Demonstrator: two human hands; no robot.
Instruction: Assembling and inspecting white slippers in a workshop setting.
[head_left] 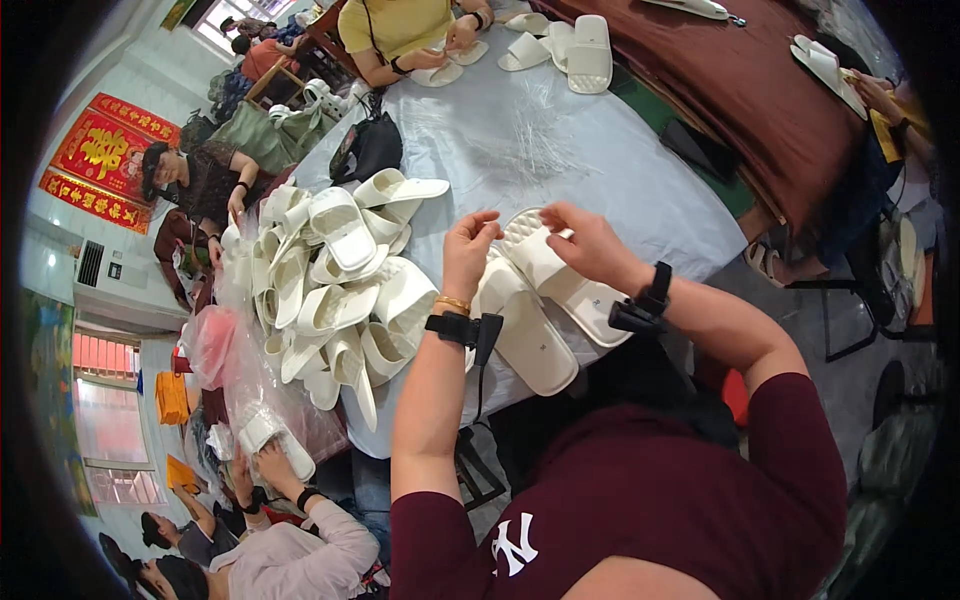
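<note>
In front of me a pair of cream slippers lies side by side, a left slipper (532, 345) and a right slipper (590, 305), toes pointing away. My left hand (470, 243) is above the left slipper's toe, its fingers curled together. My right hand (592, 243) is over the right slipper's strap and toe, fingers bent in a pinch. Whatever either hand may hold is too small to make out. To the left a big heap of cream slippers (345, 305) is piled on the pale-covered table (660, 190).
Thin clear strands (535, 135) lie scattered at the table's middle. A black bag (375, 145) sits beyond the heap. More slippers (580, 55) are at the far edge. Co-workers handle slippers ahead, at the left and at the right. A clear plastic bag (265, 375) hangs by the left edge.
</note>
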